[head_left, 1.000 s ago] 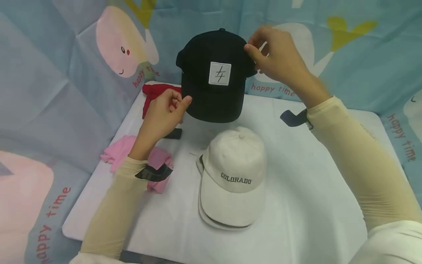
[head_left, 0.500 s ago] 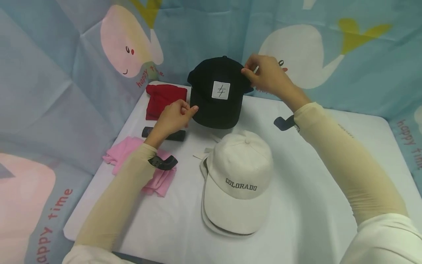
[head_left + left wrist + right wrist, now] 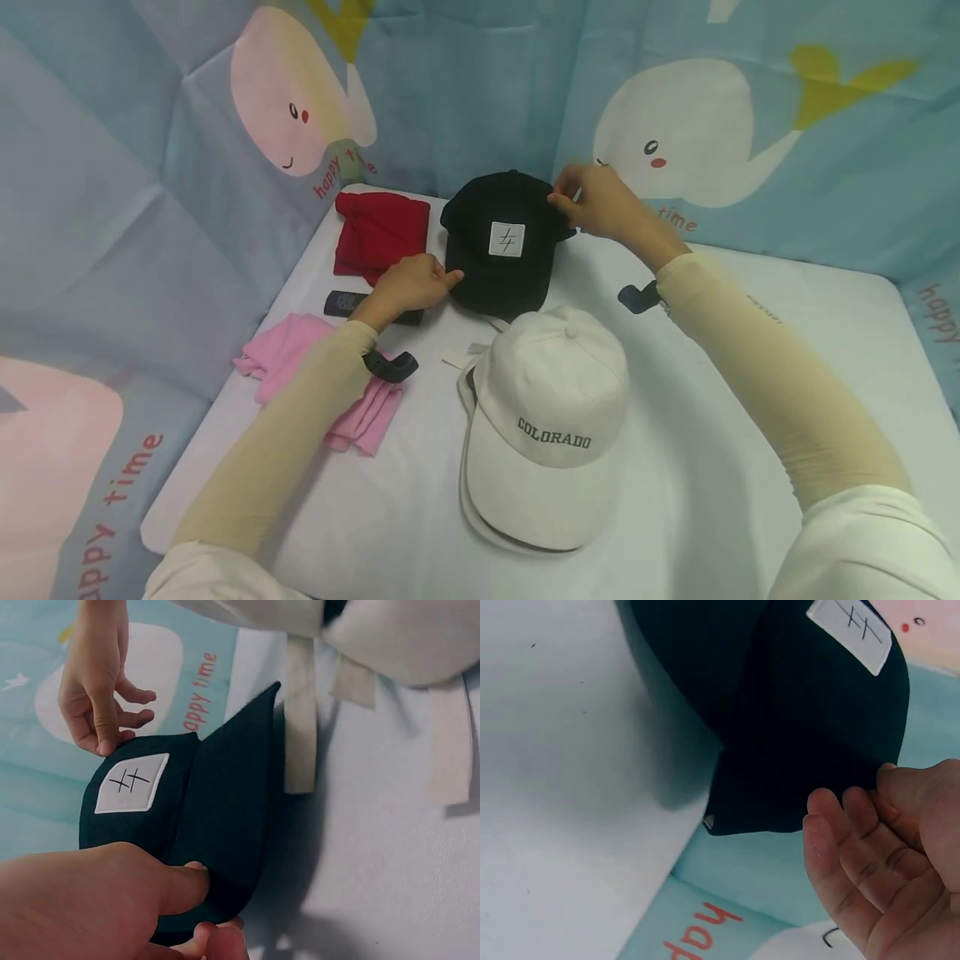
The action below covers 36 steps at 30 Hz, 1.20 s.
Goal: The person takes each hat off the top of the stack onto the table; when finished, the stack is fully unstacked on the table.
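A black cap (image 3: 495,279) with a white square patch is held between my two hands at the back of the table, its brim toward me. My left hand (image 3: 412,287) pinches the brim's left edge, thumb on top and fingers beneath, as the left wrist view shows. With thumb and fingertips my right hand (image 3: 600,204) pinches the crown's right side; in the right wrist view the other fingers of this hand (image 3: 885,855) curl loosely beside the fabric. Just in front sits a cream cap (image 3: 558,392) lettered COLORADO, stacked on another pale cap whose brim edge shows.
Left of the black cap lies a folded red cloth (image 3: 382,233). A dark rolled item (image 3: 341,303) is partly behind my left hand, and a folded pink cloth (image 3: 285,350) lies nearer me. Pale straps (image 3: 300,712) hang from the cream caps. A whale-print curtain (image 3: 465,83) borders the white table (image 3: 750,375).
Both hands have lowered the black cap from up in front of the curtain to close over the table, behind the cream caps. The view has shifted slightly.
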Each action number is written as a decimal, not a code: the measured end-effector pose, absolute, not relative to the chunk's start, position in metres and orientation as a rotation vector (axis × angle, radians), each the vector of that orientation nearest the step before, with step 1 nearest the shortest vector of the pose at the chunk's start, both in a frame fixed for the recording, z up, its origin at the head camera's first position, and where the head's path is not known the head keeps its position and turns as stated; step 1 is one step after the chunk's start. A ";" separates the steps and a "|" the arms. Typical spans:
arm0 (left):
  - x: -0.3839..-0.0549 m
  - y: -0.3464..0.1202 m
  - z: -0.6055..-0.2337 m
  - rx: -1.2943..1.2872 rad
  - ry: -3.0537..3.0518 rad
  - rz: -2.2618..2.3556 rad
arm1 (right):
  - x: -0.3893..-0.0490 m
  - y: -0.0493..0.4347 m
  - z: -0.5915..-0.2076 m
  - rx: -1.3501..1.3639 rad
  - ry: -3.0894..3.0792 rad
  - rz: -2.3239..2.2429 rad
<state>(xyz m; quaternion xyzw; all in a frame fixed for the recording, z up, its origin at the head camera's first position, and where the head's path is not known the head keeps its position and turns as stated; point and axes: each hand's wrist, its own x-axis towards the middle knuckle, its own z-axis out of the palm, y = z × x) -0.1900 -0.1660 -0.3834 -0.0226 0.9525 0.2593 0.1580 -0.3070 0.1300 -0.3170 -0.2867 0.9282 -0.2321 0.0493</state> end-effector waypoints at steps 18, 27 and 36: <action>-0.185 -0.151 -0.380 -0.061 2.738 0.457 | -0.304 0.132 -0.334 -0.857 2.793 -0.666; -0.172 -0.148 -0.380 -0.031 2.757 0.450 | -0.295 0.144 -0.333 -0.890 2.784 -0.692; -0.085 -0.152 -0.351 0.183 2.819 0.698 | -0.221 0.195 -0.286 -0.974 2.830 -0.731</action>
